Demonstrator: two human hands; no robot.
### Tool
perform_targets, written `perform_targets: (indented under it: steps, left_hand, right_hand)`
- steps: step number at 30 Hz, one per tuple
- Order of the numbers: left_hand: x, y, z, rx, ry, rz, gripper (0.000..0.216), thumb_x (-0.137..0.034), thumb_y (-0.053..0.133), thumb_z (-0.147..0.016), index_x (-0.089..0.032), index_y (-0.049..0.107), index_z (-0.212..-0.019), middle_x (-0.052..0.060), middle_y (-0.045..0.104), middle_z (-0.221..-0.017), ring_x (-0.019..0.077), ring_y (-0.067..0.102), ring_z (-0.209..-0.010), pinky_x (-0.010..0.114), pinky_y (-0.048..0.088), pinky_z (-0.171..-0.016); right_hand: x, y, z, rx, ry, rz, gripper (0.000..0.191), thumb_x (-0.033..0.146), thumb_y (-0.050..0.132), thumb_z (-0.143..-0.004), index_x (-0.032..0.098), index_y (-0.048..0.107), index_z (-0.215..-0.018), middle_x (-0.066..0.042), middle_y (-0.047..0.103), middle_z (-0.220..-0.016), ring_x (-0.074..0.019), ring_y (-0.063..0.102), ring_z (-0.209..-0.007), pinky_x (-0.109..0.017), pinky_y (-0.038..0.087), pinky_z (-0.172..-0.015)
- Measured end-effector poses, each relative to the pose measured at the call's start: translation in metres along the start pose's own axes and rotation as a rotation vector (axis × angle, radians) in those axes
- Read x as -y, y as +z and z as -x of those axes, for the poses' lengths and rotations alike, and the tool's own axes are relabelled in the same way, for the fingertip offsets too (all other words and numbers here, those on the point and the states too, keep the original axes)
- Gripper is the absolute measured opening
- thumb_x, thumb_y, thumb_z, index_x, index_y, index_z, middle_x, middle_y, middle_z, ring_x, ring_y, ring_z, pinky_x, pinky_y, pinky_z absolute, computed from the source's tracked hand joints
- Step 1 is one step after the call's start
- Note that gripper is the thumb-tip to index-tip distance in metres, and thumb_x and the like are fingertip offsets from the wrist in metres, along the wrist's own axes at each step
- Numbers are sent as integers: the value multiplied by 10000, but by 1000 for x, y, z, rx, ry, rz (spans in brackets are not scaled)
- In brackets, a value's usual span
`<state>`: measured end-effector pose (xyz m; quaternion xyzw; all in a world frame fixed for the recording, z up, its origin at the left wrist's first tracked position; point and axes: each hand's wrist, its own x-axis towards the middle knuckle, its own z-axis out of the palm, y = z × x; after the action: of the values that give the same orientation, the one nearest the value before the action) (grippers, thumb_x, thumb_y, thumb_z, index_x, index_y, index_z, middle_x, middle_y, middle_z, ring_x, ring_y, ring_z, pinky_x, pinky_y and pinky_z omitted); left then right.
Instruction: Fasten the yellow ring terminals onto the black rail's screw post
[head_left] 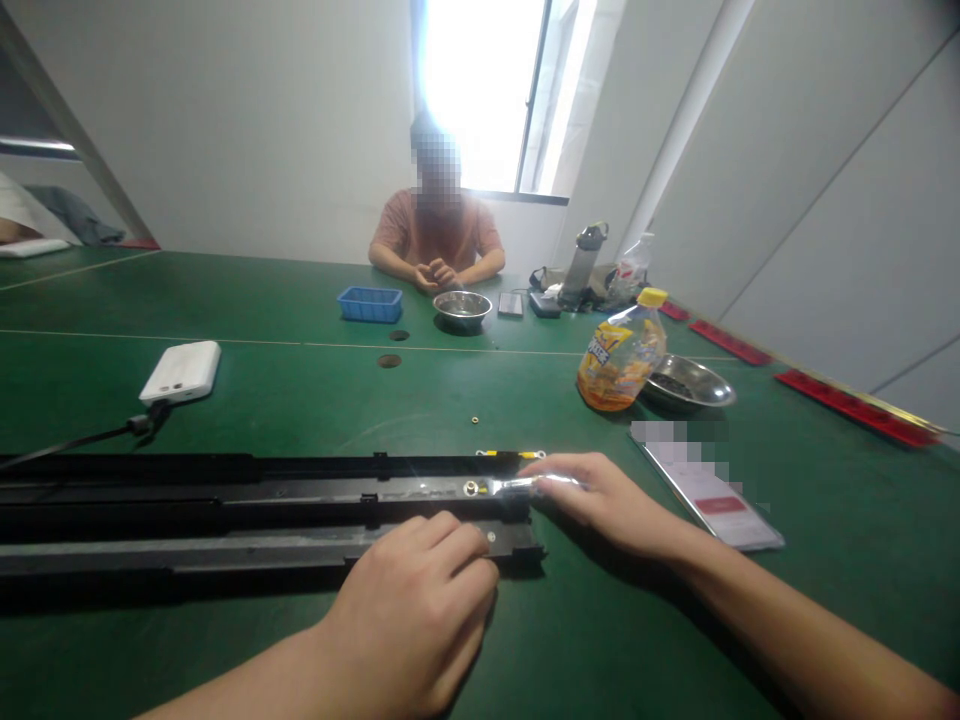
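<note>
Two long black rails (300, 490) with channels lie side by side across the green table. My left hand (427, 600) is curled over the nearer rail close to its right end, its fingertips partly hidden. My right hand (592, 495) is closed on a shiny silver tool (514, 485) at the right end of the farther rail; the tool's exact kind is unclear. The tool's tip is close to a round metal fitting (471, 488) in the channel. Behind that rail's end lies a yellow strip with metal ring ends (499, 454).
A small brass ring (475, 420) lies beyond the rails. At right are a phone (712, 500), a drink bottle (619, 355) and a steel bowl (697, 390). A white box (181, 370) with a cable sits left. Opposite, a person sits behind a blue basket (370, 305) and another bowl (463, 310).
</note>
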<state>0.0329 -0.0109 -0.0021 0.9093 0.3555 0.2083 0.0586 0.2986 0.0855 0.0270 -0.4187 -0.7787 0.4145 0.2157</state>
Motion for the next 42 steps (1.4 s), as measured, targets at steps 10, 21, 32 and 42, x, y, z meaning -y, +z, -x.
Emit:
perform_targets:
  steps: [10, 21, 32, 42]
  left_hand:
    - [0, 0, 0, -10, 3, 1, 56, -205, 584, -976, -212, 635, -999, 58, 652, -1018, 251, 574, -913, 406, 514, -774]
    - [0, -1, -1, -8, 3, -2, 75, -192, 564, -977, -211, 634, -996, 59, 658, -1044, 249, 578, -913, 413, 516, -772]
    - [-1, -1, -2, -24, 14, -13, 69, -174, 596, -931, -208, 634, -978, 56, 663, -1013, 246, 589, -891, 397, 526, -742]
    - [0, 0, -3, -31, 11, -20, 65, -182, 586, -947, -207, 635, -980, 58, 667, -1020, 243, 593, -893, 400, 526, -746]
  right_hand:
    - [-1, 11, -1, -42, -7, -62, 316, 392, 596, -1032, 182, 788, -1170, -100, 813, -1215, -283, 741, -1120, -411, 549, -1024]
    - [-1, 14, -8, -212, -21, 238, 178, 384, 443, -1116, 233, 521, -1066, -60, 714, -975, -226, 667, -889, -348, 515, -814]
    - [7, 5, -33, -98, -11, 909, 198, 302, 317, -1162, 201, 484, -1122, -89, 760, -821, -249, 694, -675, -338, 257, -615]
    - [5, 7, -26, -57, -23, 865, 201, 303, 297, -1160, 194, 467, -1165, -73, 745, -783, -235, 669, -628, -327, 272, -601]
